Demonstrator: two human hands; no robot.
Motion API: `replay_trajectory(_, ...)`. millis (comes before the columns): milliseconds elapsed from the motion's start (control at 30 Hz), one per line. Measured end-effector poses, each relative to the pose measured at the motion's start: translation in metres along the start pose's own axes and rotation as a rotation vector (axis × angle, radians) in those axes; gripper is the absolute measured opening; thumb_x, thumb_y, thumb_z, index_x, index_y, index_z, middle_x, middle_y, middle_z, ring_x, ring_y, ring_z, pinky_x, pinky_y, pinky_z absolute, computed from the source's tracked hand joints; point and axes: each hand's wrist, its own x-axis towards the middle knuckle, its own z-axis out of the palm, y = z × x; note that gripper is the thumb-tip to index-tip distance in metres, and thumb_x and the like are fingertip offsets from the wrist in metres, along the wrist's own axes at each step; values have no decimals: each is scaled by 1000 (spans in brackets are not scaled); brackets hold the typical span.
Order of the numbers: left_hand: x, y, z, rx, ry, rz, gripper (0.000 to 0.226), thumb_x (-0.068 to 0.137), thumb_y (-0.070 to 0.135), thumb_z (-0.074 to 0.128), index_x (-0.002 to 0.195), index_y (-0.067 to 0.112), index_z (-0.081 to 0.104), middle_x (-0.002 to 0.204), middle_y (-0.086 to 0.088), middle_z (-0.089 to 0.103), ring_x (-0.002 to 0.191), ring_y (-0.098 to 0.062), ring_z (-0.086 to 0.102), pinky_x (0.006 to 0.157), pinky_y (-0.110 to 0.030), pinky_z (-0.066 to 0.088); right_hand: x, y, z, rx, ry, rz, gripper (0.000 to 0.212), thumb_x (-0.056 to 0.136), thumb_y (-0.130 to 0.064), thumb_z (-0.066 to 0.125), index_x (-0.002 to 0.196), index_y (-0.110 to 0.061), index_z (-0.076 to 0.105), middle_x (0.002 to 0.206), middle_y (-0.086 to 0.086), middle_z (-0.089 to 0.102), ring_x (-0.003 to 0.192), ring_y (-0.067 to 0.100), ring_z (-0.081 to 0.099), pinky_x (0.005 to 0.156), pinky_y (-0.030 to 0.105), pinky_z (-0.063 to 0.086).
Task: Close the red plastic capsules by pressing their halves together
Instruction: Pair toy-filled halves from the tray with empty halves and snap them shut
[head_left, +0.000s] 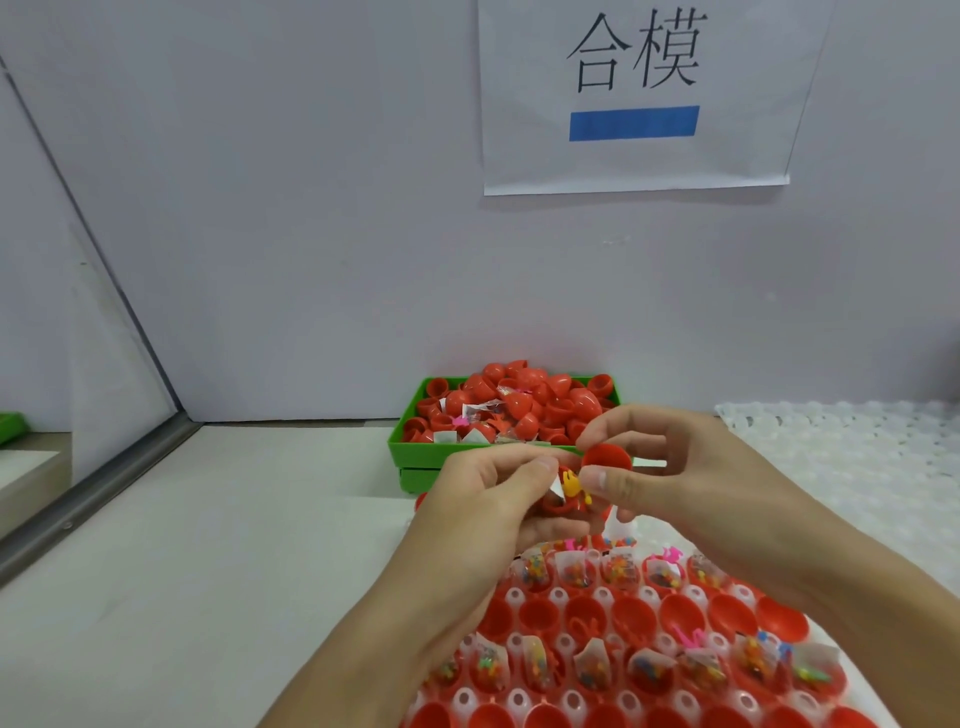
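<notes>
Capsule halves (605, 462) pinched btwn left hand (498, 499) & right hand (670, 462).

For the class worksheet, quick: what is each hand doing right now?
Left hand: grips a filled capsule half with a yellow toy in it.
Right hand: pinches an empty red cap.

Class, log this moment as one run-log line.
left hand: holds filled half | right hand: pinches cap half | capsule: not yet closed
</notes>
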Motion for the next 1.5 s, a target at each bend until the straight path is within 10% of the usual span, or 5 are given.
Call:
replay_trajectory(200, -1, -1, 3, 60, 8, 48, 34, 85, 36, 59, 98, 10, 77, 93, -15, 75, 81, -30, 76, 68, -22, 59, 0, -1, 1, -6, 28, -4, 6, 81, -26, 75, 85, -24, 71, 77, -2, 74, 55, 5, 63, 58, 13, 50)
replay_trajectory(433, -5, 3, -2, -53, -75, 12, 21, 92, 0, 61, 111, 9, 66, 95, -18, 75, 88, -35, 75, 76, -25, 59, 1, 2, -2, 52, 14, 32, 4, 86, -18, 71, 85, -22, 73, 75, 3, 73, 57, 6, 63, 59, 15, 51)
replay_trajectory(800, -2, 1, -3, -14, -33, 112, 12, 82, 17, 70, 94, 16, 69, 87, -18, 76, 86, -31, 76, 75, -22, 58, 0, 4, -12, 128, -78, -21, 23, 83, -22, 68, 104, -23, 76, 98, 3, 76, 90, 19, 75, 77, 17, 56)
replay_trajectory(1500, -7, 9, 0, 138, -31, 246, 30, 77, 9, 79, 101, 22, 66, 92, -7, 77, 88, -24, 76, 74, -23, 58, -4, -13, -17, -40, 51, -215, 28, 64, -17, 77, 90, -26, 75, 76, 11, 76, 73, 24, 75, 74, 42, 59)
